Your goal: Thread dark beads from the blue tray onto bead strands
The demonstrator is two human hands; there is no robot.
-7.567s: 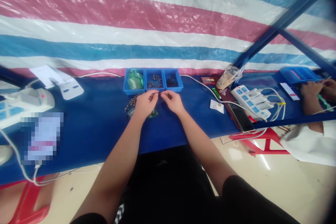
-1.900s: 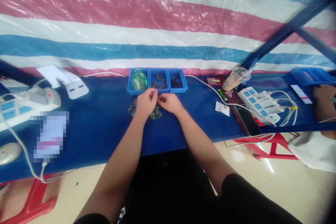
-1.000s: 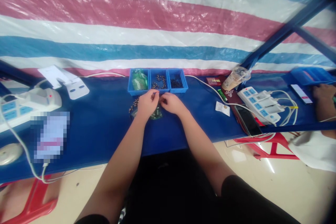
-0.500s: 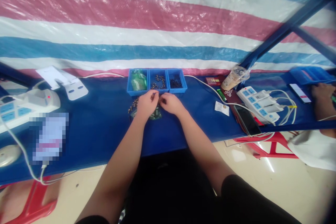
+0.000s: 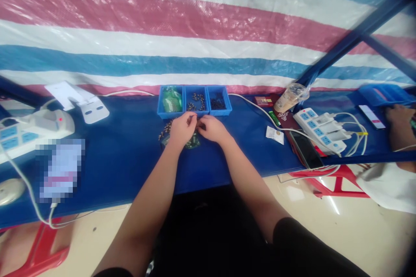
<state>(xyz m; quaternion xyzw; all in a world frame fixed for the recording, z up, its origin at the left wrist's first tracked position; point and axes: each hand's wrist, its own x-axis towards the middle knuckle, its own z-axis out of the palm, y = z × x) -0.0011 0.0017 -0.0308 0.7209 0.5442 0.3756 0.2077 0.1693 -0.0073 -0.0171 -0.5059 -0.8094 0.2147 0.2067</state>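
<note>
My left hand [image 5: 182,128] and my right hand [image 5: 212,128] come together just in front of three joined blue bins. Fingers on both hands are closed in a pinch; whatever they hold is too small and hidden to name. Beneath them lies a dark green clear bag [image 5: 193,142], partly covered by my left hand. Small brass-and-dark parts [image 5: 165,131] are heaped left of that hand. The left bin [image 5: 161,109] holds a green plastic bag [image 5: 172,99], the middle bin [image 5: 187,91] similar brass-coloured parts, and the right bin [image 5: 227,106] small black pieces [image 5: 217,102].
Rightward stand a plastic cup [image 5: 289,97], a white sachet [image 5: 274,134], a dark phone [image 5: 306,149] and a power strip [image 5: 318,132] with cables. Another person's hand [image 5: 400,114] is at far right. Leftward are a white stand [image 5: 94,111], a blurred-out phone [image 5: 61,171] and another power strip [image 5: 29,136].
</note>
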